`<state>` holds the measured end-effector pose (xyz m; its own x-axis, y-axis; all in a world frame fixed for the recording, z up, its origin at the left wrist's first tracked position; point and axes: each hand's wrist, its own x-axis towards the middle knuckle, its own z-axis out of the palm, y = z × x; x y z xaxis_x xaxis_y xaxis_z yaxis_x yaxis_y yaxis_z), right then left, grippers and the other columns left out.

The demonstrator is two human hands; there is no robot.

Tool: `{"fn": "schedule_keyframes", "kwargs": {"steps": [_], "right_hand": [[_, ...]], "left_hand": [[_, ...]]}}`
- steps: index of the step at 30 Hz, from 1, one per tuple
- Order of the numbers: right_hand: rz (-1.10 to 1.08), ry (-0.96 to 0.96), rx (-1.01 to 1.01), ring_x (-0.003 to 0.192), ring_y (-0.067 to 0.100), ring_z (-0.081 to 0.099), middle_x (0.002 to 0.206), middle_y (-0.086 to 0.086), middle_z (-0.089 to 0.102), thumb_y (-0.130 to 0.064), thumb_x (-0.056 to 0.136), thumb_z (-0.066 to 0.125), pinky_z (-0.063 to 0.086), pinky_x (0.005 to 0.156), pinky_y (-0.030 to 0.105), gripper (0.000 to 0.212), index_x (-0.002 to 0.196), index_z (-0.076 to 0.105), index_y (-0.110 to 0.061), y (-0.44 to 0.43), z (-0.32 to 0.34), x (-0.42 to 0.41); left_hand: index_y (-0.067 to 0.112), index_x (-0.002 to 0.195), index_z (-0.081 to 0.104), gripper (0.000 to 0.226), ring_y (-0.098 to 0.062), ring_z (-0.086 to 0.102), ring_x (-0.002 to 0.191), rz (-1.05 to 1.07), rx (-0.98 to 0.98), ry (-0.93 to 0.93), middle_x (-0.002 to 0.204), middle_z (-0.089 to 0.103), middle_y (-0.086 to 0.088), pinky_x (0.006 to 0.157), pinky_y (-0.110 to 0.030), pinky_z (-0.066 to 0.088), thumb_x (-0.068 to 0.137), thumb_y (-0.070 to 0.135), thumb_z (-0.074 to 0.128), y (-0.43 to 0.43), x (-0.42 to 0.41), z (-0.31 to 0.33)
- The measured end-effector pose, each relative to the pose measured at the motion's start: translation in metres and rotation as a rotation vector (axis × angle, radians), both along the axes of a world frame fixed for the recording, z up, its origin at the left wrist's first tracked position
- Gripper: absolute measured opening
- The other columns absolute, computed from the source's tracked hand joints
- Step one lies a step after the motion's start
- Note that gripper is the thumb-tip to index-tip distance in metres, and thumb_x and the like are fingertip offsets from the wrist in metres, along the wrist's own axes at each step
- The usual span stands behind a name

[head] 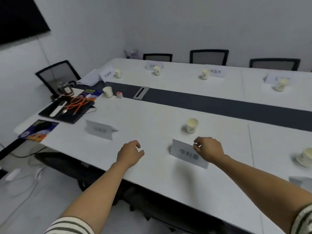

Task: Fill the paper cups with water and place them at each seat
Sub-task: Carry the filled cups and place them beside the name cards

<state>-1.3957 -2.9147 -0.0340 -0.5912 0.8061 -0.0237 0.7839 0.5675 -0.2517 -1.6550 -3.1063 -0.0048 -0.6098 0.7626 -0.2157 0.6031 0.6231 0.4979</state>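
Observation:
Several white paper cups stand on the long white table (152, 115). The nearest cup (192, 125) is upright just behind a name card (185, 154). Another cup (304, 157) is at the right edge, and one cup (108, 92) sits by the dark centre strip. Along the far side, cups (157, 70) stand by name cards at each chair. My right hand (208, 149) hangs loosely curled over the near name card, fingertips at its top edge, a little short of the nearest cup. My left hand (130, 153) hovers above the table, loosely curled and holding nothing.
A glass teapot (65, 89) stands at the table's left end. Beside it is a black tray (50, 114) holding orange cables and a white remote. A second name card (99, 130) and a colourful leaflet (38, 130) lie left. Black chairs (209, 56) line the far side.

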Motion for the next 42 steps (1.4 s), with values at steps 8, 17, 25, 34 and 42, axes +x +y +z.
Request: {"fn": "schedule_keyframes", "kwargs": {"steps": [8, 17, 25, 34, 42], "right_hand": [[0.165, 0.072, -0.025, 0.104, 0.017, 0.063, 0.108, -0.011, 0.071, -0.039, 0.094, 0.052, 0.050, 0.082, 0.030, 0.032, 0.120, 0.065, -0.027, -0.054, 0.017, -0.166], [0.145, 0.115, -0.172, 0.101, 0.019, 0.063, 0.108, -0.008, 0.070, -0.038, 0.094, 0.054, 0.050, 0.081, 0.031, 0.032, 0.122, 0.063, -0.025, -0.130, 0.002, -0.360], [0.133, 0.072, -0.198, 0.097, 0.019, 0.063, 0.110, -0.008, 0.070, -0.041, 0.094, 0.054, 0.050, 0.077, 0.030, 0.034, 0.123, 0.062, -0.026, -0.118, -0.002, -0.449], [0.024, 0.145, -0.262, 0.098, 0.019, 0.064, 0.110, -0.007, 0.071, -0.039, 0.093, 0.055, 0.050, 0.079, 0.031, 0.033, 0.122, 0.063, -0.025, -0.034, -0.009, -0.533], [-0.090, 0.167, -0.306, 0.097, 0.020, 0.065, 0.109, -0.006, 0.072, -0.038, 0.092, 0.057, 0.050, 0.078, 0.030, 0.034, 0.122, 0.063, -0.023, 0.022, -0.016, -0.591]], "left_hand": [[0.020, 0.107, 0.058, 0.023, -0.019, 0.062, 0.086, 0.141, 0.040, -0.021, 0.094, 0.063, 0.000, 0.074, -0.032, 0.052, 0.089, 0.032, 0.064, -0.098, -0.117, 0.003], [0.021, 0.098, 0.059, 0.017, -0.021, 0.063, 0.083, 0.198, -0.010, 0.009, 0.087, 0.065, -0.001, 0.077, -0.035, 0.056, 0.086, 0.031, 0.066, -0.189, -0.300, 0.014], [0.020, 0.102, 0.059, 0.019, -0.019, 0.063, 0.082, 0.192, -0.015, -0.048, 0.090, 0.063, 0.000, 0.073, -0.035, 0.055, 0.088, 0.031, 0.065, -0.176, -0.384, -0.007], [0.019, 0.110, 0.059, 0.025, -0.021, 0.062, 0.091, 0.120, -0.139, -0.013, 0.103, 0.064, -0.002, 0.080, -0.034, 0.054, 0.090, 0.033, 0.063, -0.095, -0.471, -0.024], [0.016, 0.120, 0.056, 0.030, -0.018, 0.054, 0.111, -0.044, -0.181, -0.032, 0.122, 0.054, 0.000, 0.089, -0.031, 0.047, 0.094, 0.032, 0.058, -0.019, -0.528, -0.068]]}}
